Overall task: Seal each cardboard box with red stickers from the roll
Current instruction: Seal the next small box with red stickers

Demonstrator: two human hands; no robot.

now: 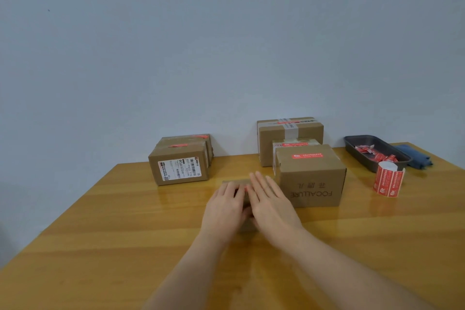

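Note:
A small flat cardboard box [235,182] lies in the middle of the table, mostly hidden under both hands. My left hand [225,206] and my right hand [270,202] press flat on its top with straight fingers; a sliver of red sticker [246,189] shows between them. The roll of red stickers [387,178] stands upright at the right. A larger box [312,181] with a red sticker on top sits just right of my right hand.
Two stickered boxes [181,161] stand at the back left, two more boxes [289,133] behind the large one. A dark tray [352,143] with red scraps and a blue cloth [415,156] sit at the back right. The wooden table [125,234] meets a grey wall.

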